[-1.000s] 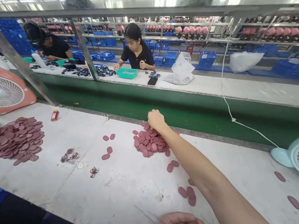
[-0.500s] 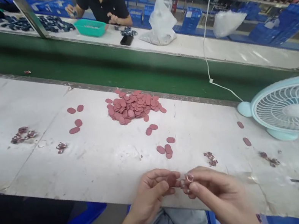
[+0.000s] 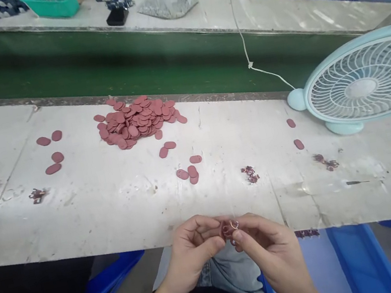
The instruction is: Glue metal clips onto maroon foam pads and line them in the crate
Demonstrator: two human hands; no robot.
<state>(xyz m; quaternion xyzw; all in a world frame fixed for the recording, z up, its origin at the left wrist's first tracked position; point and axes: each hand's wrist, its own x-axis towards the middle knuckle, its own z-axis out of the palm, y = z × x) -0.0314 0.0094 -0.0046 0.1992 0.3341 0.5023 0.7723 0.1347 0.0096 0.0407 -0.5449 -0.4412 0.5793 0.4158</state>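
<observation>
My left hand is closed, thumb and fingers pinching a dark red oval piece that is mostly hidden by the fingertips. Close against it, my right hand grips a small pale-edged ring-shaped piece between thumb and forefinger. The two pieces meet or overlap between the fingertips; whether they are joined I cannot tell. Both hands are over the near table edge, above my lap. Beyond them lie several loose red oval pieces and a small cluster of dark red curled bits.
A large heap of red ovals lies toward the table's far edge. On the right stands a light blue fan with a white cord. A thin dark tool lies at right. Below the near edge is a blue bin.
My hands have come together, bringing the oval and the ring-shaped piece against each other. The view has tilted down, so the far bench sits higher and the co-worker is mostly out of frame.
</observation>
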